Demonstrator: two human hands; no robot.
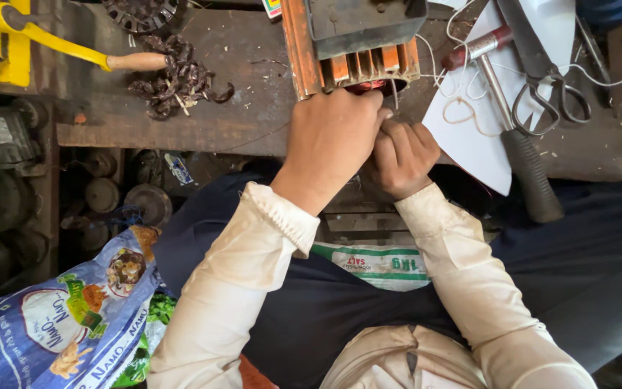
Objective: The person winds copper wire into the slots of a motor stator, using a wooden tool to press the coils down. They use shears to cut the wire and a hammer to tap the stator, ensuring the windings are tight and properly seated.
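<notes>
Motor block: orange finned metal body [358, 65] with a dark plate on top, sitting at the near edge of the wooden workbench [181, 130], right in front of the person.
Copper coil: a reddish bit of winding [368, 87] shows at the block's lower face, just above the knuckles.
Left hand: the left hand [329, 140] is curled, fingers bent in against the block's underside, seemingly pinching wire at the coil; the fingertips themselves are hidden.
Right hand: the right hand [402, 155] is closed in a loose fist, touching the left hand, thumb and fingers pressed together just below the coil; what it pinches cannot be made out.
Handling: the block looks heavy and stiff, best held by its finned sides; the winding looks thin, springy and easy to nick, so it wants a fingertip grip only.
Beside it: white paper sheet [480, 122] with loose white string [462, 112], a hammer [502, 108] and scissors [541, 72] to the right.
Further left: a pile of dark scraps [178, 79] and a yellow tool with a wooden handle [59, 43].
Below the bench: a blue printed bag [66, 317] by the person's knee.
</notes>
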